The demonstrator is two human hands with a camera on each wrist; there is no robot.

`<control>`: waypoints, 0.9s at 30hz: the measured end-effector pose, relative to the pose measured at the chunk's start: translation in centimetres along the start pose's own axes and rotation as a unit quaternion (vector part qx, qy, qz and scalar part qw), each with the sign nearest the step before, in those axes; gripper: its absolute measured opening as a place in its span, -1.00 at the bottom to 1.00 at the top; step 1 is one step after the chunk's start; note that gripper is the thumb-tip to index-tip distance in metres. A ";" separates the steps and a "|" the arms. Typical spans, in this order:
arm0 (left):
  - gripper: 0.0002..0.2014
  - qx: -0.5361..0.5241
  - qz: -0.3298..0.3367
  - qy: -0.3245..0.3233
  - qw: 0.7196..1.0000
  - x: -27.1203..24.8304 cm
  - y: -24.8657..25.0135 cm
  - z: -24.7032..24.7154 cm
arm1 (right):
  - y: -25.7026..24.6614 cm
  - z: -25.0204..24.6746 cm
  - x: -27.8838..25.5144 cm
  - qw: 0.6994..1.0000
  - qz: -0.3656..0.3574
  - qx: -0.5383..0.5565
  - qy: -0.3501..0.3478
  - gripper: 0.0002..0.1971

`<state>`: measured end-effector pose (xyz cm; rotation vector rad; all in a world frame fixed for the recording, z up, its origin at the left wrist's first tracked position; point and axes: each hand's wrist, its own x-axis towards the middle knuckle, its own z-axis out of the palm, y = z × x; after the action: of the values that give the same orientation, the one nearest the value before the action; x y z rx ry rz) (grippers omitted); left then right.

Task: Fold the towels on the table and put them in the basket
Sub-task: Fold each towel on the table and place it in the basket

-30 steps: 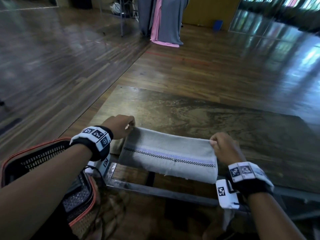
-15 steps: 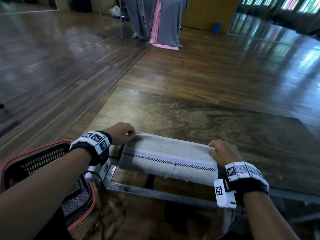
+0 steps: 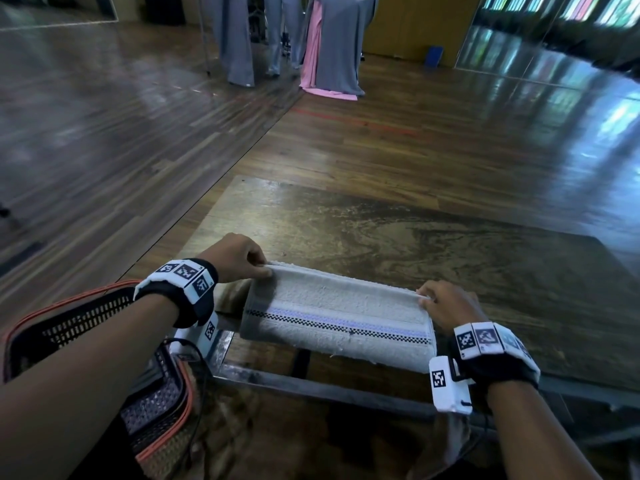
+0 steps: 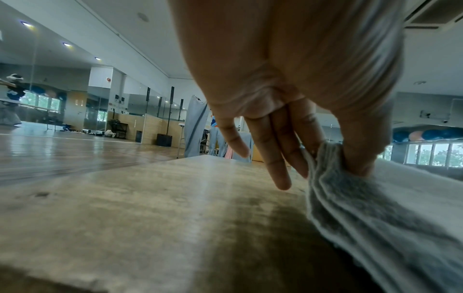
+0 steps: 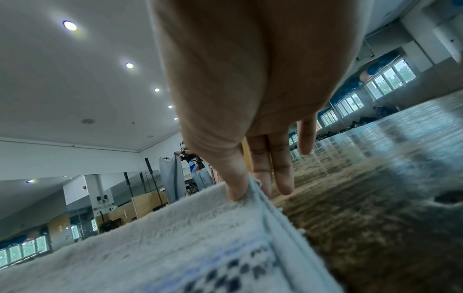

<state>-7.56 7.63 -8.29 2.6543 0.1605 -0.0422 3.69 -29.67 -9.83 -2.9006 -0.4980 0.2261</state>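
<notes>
A folded white towel with a blue and black checkered stripe lies over the near edge of the brown table, its lower part hanging past the edge. My left hand pinches the towel's far left corner between thumb and forefinger, the other fingers pointing down at the tabletop. My right hand pinches the far right corner the same way. A black mesh basket with an orange rim stands low at the left, beside my left forearm.
The table's metal frame runs below the hanging towel. Shiny wooden floor surrounds the table. Grey and pink cloths hang on a stand far behind. A person holding up a cloth shows in the wall mirror.
Both hands have moved the towel's top edge away from me and down onto the table. The towel, held up and hanging before, now lies mostly on the tabletop.
</notes>
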 end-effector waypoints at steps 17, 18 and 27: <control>-0.86 0.025 0.203 0.335 0.920 -1.6 2.2 -4.7 | -0.8 -3.5 -1.2 0.908 -0.144 0.101 0.379 -0.74; -0.90 0.061 0.201 0.281 0.936 -1.9 1.8 -4.1 | -0.4 -2.9 -1.2 0.926 -0.145 0.071 0.341 -0.77; -0.84 0.209 0.074 -0.055 0.973 -3.5 -1.3 0.6 | 1.7 -0.4 -2.1 0.995 -0.094 -0.044 -0.002 -0.76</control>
<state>-11.21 8.08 -9.21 3.0662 -0.0962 -0.1923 2.30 -32.04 -9.57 -2.9124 -0.7940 0.1868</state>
